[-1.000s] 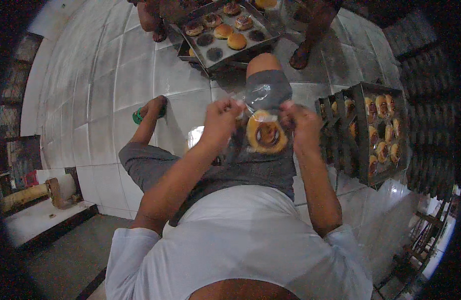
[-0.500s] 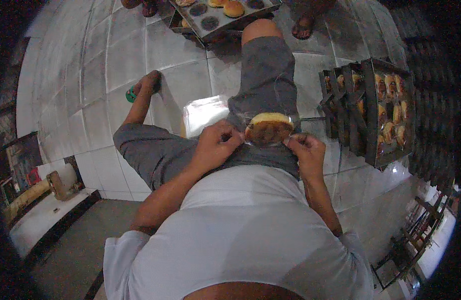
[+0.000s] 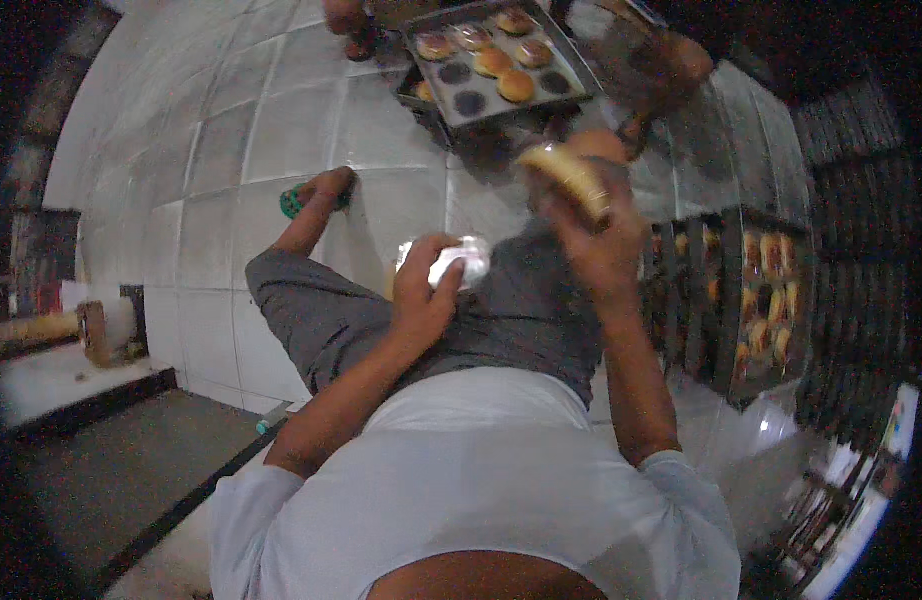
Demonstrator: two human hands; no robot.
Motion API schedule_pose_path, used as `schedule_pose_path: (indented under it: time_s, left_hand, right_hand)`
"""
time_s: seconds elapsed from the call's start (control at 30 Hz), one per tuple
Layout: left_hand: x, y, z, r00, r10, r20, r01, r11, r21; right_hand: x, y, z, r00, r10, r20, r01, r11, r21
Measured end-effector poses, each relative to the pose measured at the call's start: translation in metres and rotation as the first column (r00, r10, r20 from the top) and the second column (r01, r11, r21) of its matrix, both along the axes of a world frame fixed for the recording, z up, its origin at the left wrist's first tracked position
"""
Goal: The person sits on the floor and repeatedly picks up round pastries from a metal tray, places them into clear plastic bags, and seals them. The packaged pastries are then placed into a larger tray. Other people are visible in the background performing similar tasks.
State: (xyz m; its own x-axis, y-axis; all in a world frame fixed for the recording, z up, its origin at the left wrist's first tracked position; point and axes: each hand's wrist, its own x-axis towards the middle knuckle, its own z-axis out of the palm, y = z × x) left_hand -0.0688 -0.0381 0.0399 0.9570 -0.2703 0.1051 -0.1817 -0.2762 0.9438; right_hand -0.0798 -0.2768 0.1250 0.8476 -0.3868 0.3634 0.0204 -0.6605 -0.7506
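A round golden bun (image 3: 561,178), with a shine of clear plastic on it, is in my right hand (image 3: 609,235). That hand is raised over my right knee and smeared by motion, its fingers wrapped round the bun's near side. My left hand (image 3: 426,292) rests on a shiny stack of clear plastic bags (image 3: 471,262) by my lap, thumb and fingers apart. Ahead of the bun lies a dark-edged tray (image 3: 526,110) with several round buns and some dark circles on its pale base. Some of those buns look glossy, as if wrapped.
Dark trays of wrapped buns (image 3: 733,330) stand in a leaning row at the right. Another person's foot (image 3: 356,45) shows beyond, left of the bun tray. My foot in a green sandal (image 3: 316,193) is on the tiled floor. A white ledge (image 3: 56,390) runs along the left.
My right hand has carried the bun forward from my lap toward the tray. My left hand has let go of the bun's wrapper and moved onto the plastic bags. The view has shifted.
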Motion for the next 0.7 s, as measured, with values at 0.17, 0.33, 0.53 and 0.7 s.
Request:
schedule_pose_path:
  time_s: [0.17,0.33,0.53,0.7]
  left_hand:
    - [-0.001,0.059,-0.059,0.945,-0.223,0.24,0.052,0.825,0.562]
    - [0.001,0.051,-0.07,0.935,-0.292,0.202,-0.006,0.556,0.831]
    - [0.006,0.05,-0.039,0.961,-0.274,0.028,0.142,0.581,0.801]
    - [-0.01,0.047,-0.029,0.917,-0.315,0.243,0.071,0.73,0.68]
  right_hand:
    - [0.178,-0.062,0.0,0.868,0.246,0.431,0.024,0.847,-0.531]
    - [0.192,-0.004,-0.01,0.954,0.298,-0.019,-0.298,0.946,-0.125]
    - [0.046,0.071,-0.089,0.57,0.654,-0.497,-0.652,0.728,0.21]
    - [0.021,0.067,-0.107,0.772,0.551,-0.316,-0.563,0.824,0.063]
